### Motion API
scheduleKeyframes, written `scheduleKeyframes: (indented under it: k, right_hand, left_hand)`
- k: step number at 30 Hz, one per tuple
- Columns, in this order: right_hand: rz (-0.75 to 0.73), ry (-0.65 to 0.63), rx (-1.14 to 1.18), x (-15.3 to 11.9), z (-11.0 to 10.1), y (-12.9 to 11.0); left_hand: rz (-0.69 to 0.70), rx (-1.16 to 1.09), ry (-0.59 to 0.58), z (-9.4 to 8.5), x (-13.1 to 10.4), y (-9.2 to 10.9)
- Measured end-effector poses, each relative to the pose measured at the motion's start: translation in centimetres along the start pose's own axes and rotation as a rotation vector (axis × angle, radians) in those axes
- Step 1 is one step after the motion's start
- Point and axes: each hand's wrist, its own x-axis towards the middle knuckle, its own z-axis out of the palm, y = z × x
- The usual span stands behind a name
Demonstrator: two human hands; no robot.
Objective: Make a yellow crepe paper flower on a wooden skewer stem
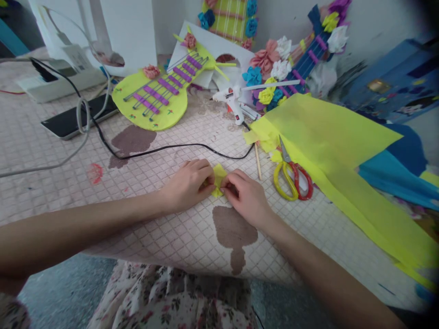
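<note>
A small piece of yellow crepe paper is held between my two hands, just above the quilted table cover. My left hand pinches its left side with curled fingers. On the other side, my right hand grips the lower right edge between thumb and fingertips. Part of the paper is hidden behind the fingers. To the right of my right hand lie scissors with one yellow and one red handle, and a thin wooden stick.
Large yellow paper sheets and blue paper spread over the right side. A white glue gun lies behind, its black cord crossing the table. At the back are a yellow paper guitar, paper flowers and a phone.
</note>
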Motion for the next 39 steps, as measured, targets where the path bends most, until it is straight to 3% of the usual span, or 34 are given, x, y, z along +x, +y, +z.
scheduleKeyframes:
  k: [24,39]
  right_hand:
    - [-0.021,0.0,-0.009,-0.08,0.08,0.04]
    - [-0.012,-0.029,-0.032,-0.19,-0.1,-0.17]
  left_hand:
    - [0.0,-0.033,0.016,-0.03,-0.01,0.03]
    - [0.046,-0.005,-0.054,-0.54,-0.08,-0.2]
